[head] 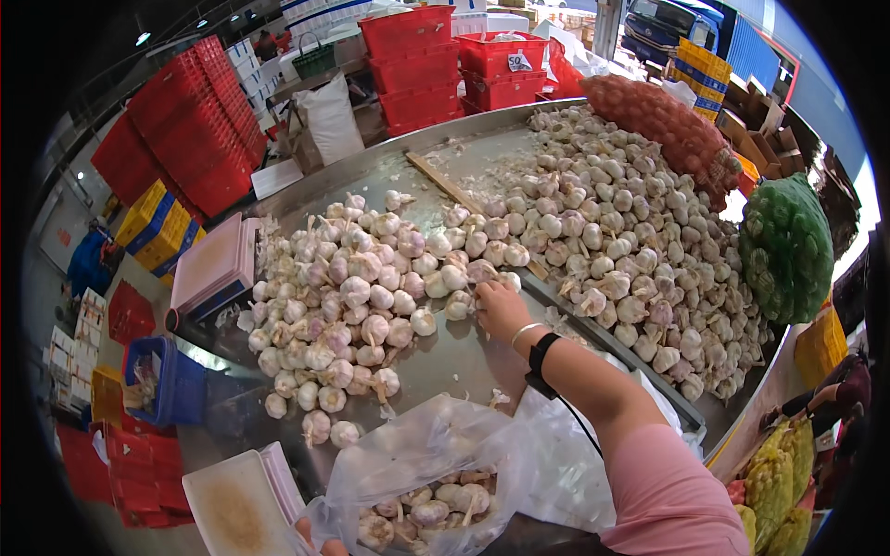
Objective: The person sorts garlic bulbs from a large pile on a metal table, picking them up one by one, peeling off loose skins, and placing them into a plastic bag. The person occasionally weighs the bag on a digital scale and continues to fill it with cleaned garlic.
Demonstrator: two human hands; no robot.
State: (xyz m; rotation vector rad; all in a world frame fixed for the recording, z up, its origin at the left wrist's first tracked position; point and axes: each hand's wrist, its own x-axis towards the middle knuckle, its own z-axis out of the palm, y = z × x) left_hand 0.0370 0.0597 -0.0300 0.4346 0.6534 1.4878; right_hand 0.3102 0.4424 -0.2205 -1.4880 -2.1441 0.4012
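My right hand (499, 309) reaches over the metal table and touches garlic bulbs (481, 271) at the right end of the left heap; its fingertips are partly hidden. My left hand (316, 538), mostly cut off at the bottom edge, has its fingers at the rim of a clear plastic bag (403, 445). Several garlic bulbs (430, 513) lie inside this bag. One large heap of garlic (354, 292) spreads over the left of the table, and a bigger heap (626, 229) covers the right.
A metal bar (612, 354) and a wooden strip (445, 182) edge the right heap. Scales (212, 267) (240, 507) stand at left. White plastic bags (567, 452) lie beneath my right arm. Red (660, 128) and green net sacks (786, 250) rest at the far right. Red crates (414, 69) stand behind.
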